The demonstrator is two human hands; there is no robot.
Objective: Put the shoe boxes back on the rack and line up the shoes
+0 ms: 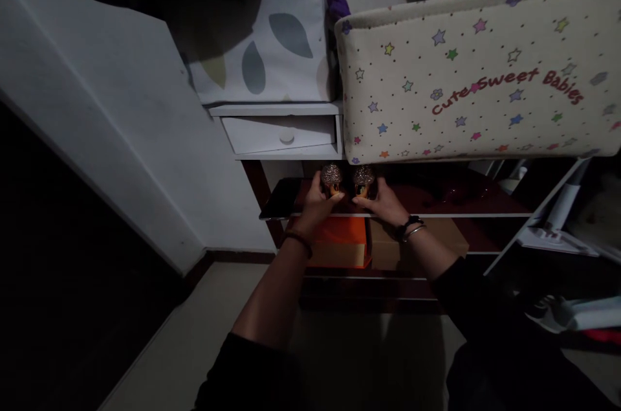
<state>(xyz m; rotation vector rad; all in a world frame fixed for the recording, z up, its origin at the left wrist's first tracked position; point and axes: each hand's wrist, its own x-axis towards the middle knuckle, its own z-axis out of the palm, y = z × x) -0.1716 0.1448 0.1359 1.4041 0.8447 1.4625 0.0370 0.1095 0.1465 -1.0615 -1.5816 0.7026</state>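
Two small glittery things, which look like a pair of shoes with sparkling rounded ends, sit side by side at the rack's upper shelf [475, 204]. My left hand [317, 207] is closed around the left glittery shoe [332, 175], thumb on its near, orange-and-black part. Around the right glittery shoe [363, 175] my right hand [387, 204] is closed in the same way, thumb across the near side. A narrow gap separates the two. Their undersides are hidden, and the light is dim.
Below are an orange box [339, 233] and a brown cardboard box [412, 246]. A dark flat object [281, 197] lies left on the shelf. Overhead, a star-printed fabric bin [466, 74] overhangs, beside a small white drawer [281, 131]. A white wall [121, 74] stands left.
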